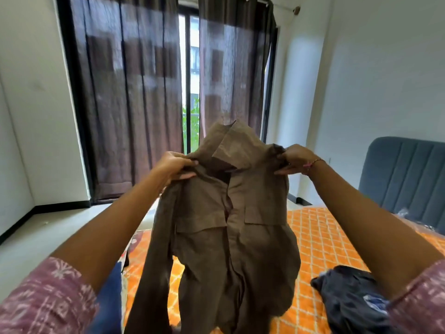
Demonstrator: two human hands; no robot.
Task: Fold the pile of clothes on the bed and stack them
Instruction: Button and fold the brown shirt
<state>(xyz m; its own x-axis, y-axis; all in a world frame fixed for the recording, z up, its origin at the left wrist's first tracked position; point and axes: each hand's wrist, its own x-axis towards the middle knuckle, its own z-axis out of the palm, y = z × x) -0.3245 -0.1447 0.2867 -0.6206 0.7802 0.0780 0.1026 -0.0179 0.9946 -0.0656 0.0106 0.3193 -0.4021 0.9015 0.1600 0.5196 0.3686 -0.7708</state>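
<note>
Hands hold a brown collared shirt (231, 225) up by its shoulders above the bed (320, 237): the left hand (174, 166) pinches one shoulder seam, the right hand (297, 159) grips the other. The shirt hangs front-facing, both chest pockets showing, over the orange patterned bedspread. A dark crumpled garment (349, 297) lies near the bed's right edge.

White walls (385, 68), dark curtains (125, 92), blue headboard (407, 179).

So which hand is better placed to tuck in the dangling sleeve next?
Probably the left hand: the brown shirt's long sleeve hangs directly below it, while the right hand grips the far shoulder.
</note>
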